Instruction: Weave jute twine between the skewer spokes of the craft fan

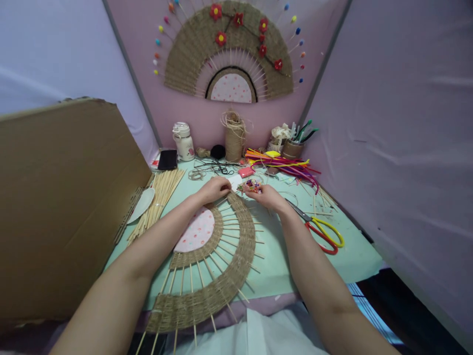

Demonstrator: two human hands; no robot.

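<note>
A half-round woven fan [247, 236] of tan cord on thin wooden sticks lies on the table, its lower end reaching over the front edge. Its inner part carries a white, red-dotted cloth piece [197, 231]. At the fan's far end, my left hand [216, 189] is closed, fingertips pinching the woven edge. Just right of it, my right hand [266, 196] is closed around a small multicoloured patterned thing [250, 186], whose kind I cannot make out. A white piece [235, 182] shows between the two hands.
Scissors [321, 229] with red and yellow handles lie right of my right arm. Behind are a twine spool [235, 140], a white bottle [184, 142] and coloured pipe cleaners [284, 165]. Bundled sticks [160, 197] and a cardboard sheet [66, 207] stand left. A finished fan [185, 54] hangs behind.
</note>
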